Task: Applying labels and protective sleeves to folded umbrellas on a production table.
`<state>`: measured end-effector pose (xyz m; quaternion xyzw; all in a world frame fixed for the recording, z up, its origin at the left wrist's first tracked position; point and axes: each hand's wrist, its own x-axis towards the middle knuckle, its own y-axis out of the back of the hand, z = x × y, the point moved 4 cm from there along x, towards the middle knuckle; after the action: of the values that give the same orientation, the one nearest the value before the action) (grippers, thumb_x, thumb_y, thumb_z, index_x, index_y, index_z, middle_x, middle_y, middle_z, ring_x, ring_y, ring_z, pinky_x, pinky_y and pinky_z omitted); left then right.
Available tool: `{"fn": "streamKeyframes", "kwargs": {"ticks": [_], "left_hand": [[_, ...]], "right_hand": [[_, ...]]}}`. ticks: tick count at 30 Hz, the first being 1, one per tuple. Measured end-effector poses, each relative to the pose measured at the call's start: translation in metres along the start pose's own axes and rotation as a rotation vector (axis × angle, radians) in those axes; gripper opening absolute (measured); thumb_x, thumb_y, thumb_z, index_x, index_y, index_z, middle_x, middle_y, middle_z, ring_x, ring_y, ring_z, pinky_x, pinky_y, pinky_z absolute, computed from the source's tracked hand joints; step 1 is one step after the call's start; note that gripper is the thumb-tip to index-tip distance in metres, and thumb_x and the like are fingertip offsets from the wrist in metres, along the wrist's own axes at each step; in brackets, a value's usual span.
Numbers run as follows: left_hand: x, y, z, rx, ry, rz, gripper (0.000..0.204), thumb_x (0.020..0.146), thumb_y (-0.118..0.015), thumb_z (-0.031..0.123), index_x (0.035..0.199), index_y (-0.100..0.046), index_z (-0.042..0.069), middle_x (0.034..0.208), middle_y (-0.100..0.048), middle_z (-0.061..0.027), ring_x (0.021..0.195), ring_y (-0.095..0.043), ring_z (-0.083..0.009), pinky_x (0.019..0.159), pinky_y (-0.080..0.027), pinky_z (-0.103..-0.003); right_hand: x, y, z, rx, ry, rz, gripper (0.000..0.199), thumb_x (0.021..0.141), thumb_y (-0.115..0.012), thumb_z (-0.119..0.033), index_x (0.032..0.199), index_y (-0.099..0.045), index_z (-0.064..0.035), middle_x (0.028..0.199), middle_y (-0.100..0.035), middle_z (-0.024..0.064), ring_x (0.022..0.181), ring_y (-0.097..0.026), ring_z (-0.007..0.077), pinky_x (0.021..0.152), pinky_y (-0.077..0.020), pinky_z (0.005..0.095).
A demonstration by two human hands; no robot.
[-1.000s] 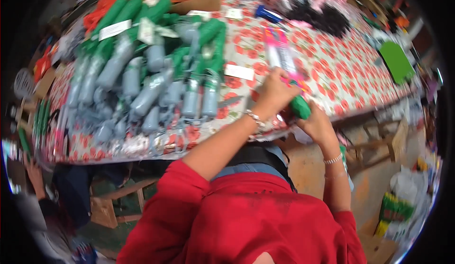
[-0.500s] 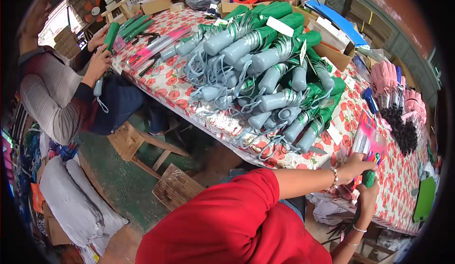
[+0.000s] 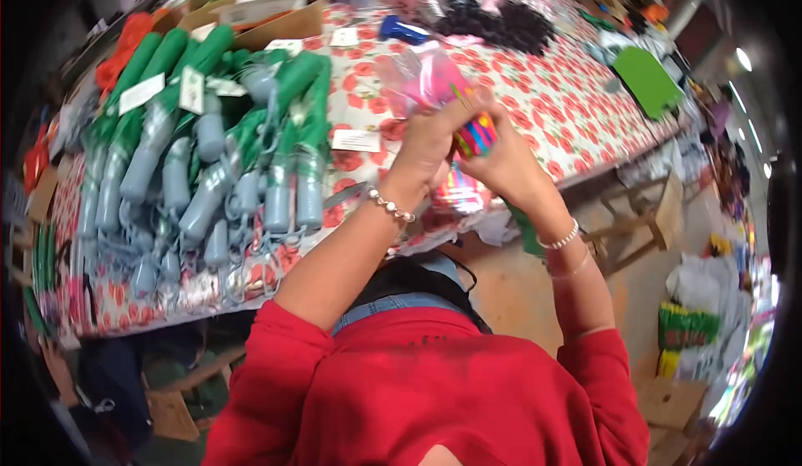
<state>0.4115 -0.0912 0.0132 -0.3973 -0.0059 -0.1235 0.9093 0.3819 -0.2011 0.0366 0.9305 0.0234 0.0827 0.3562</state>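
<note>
Over the table edge my two hands are close together. My left hand (image 3: 424, 147) is closed on a pink and clear plastic sleeve (image 3: 426, 86), which shows above and below the fingers. My right hand (image 3: 514, 169) is curled closed beside it, with a green folded umbrella (image 3: 525, 230) showing below its palm along the forearm. Between the hands a brightly multicoloured printed part (image 3: 476, 136) shows; whether it belongs to the sleeve I cannot tell. Blur hides the fingertips. To the left lies a heap of green folded umbrellas (image 3: 154, 144) with grey-blue handles and wrist straps.
A flowered tablecloth (image 3: 535, 111) covers the table. Pink bundles with black straps (image 3: 493, 6) lie at the back, near a dark blue object (image 3: 403, 30). A green board (image 3: 647, 81) rests far right. An open carton (image 3: 288, 23) stands behind the heap. Wooden stools (image 3: 643, 215) stand below.
My view has swung to the right, so the umbrella heap now appears at the left and the co-worker is mostly out of sight. Both hands stay together at the sleeve and umbrella.
</note>
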Motion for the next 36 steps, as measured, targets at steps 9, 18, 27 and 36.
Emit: {"fn": "streamKeyframes", "kwargs": {"ticks": [9, 18, 27, 36], "left_hand": [[0.018, 0.014, 0.119, 0.094, -0.234, 0.159, 0.016, 0.079, -0.068, 0.018, 0.079, -0.059, 0.005, 0.067, -0.062, -0.0074, 0.059, -0.06, -0.0159, 0.053, -0.049, -0.027], [-0.003, 0.006, 0.113, -0.068, -0.238, -0.182, 0.022, 0.076, -0.059, 0.012, 0.095, -0.054, 0.003, 0.078, -0.06, -0.0112, 0.07, -0.059, -0.0202, 0.065, -0.05, -0.031], [-0.02, 0.013, 0.107, -0.19, -0.268, -0.225, 0.024, 0.075, -0.056, 0.011, 0.098, -0.053, 0.004, 0.082, -0.06, -0.0123, 0.071, -0.056, -0.0206, 0.063, -0.048, -0.031], [-0.029, 0.028, 0.112, -0.317, -0.182, -0.318, 0.03, 0.075, -0.054, 0.009, 0.104, -0.051, 0.006, 0.088, -0.059, -0.0134, 0.069, -0.055, -0.021, 0.061, -0.048, -0.034]], "right_hand": [[-0.066, 0.053, -0.021, -0.408, 0.213, -0.029, 0.075, 0.069, -0.062, -0.009, 0.138, -0.032, -0.0061, 0.119, -0.054, 0.0109, 0.092, -0.054, 0.0228, 0.083, -0.0428, 0.0297], [-0.07, 0.017, 0.011, 0.286, 0.255, -0.178, 0.075, 0.071, -0.062, -0.01, 0.138, -0.029, -0.0082, 0.11, -0.057, 0.0141, 0.088, -0.055, 0.0239, 0.083, -0.0427, 0.0324], [-0.076, 0.013, -0.015, 0.351, 0.372, -0.236, 0.066, 0.076, -0.063, -0.014, 0.135, -0.036, -0.0074, 0.109, -0.057, 0.0108, 0.092, -0.053, 0.0181, 0.08, -0.0396, 0.0282], [-0.055, 0.054, -0.049, 0.506, 0.384, -0.281, 0.011, 0.081, -0.054, 0.0, 0.09, -0.06, 0.0031, 0.088, -0.058, 0.0095, 0.061, -0.054, 0.0107, 0.051, -0.0421, 0.0201]]}}
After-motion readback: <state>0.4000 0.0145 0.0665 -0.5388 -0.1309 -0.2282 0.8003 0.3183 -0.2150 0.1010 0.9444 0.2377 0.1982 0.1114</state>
